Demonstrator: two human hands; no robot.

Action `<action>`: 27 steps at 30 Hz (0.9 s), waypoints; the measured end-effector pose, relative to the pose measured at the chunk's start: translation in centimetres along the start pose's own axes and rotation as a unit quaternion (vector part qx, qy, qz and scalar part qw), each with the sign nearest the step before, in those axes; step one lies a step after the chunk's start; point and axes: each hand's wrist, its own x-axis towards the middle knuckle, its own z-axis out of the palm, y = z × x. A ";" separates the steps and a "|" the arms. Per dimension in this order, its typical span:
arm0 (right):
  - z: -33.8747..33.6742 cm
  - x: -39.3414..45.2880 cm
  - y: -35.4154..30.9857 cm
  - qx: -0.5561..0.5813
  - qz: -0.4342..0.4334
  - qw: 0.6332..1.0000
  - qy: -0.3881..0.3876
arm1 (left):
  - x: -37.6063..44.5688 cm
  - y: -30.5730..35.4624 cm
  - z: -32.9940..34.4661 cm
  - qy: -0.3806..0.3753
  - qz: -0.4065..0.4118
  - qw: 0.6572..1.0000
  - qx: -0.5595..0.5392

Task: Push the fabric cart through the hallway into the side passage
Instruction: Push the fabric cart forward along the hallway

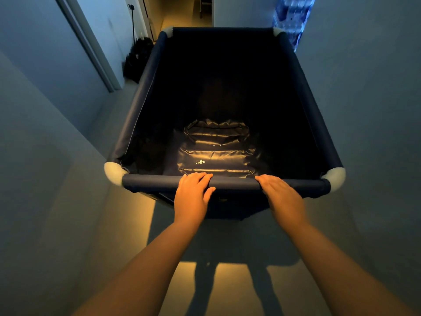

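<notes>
Dark blue fabric, that's the cart [145, 92], sitting in a narrow hallway between pale walls, and both hands are on its near rail [237, 182]. The left hand [193, 195] lies over the rail with fingers draped across the top and thumb alongside, a loose hold rather than a fist. The right hand [280, 197] rests flatter, fingers laid along the rail, barely curled. The cart's long axis runs straight away from the person, far end toward a lit doorway [182, 12]. A black bag [136, 59] sits by the left wall; stacked water bottles [293, 17] stand beyond the far right corner. No readable writing anywhere.
</notes>
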 end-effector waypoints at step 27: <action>3.1 -2.9 -18.4 0.041 0.364 0.931 -0.016 | -11.1 -12.4 -10.4 -0.243 0.313 0.913 0.093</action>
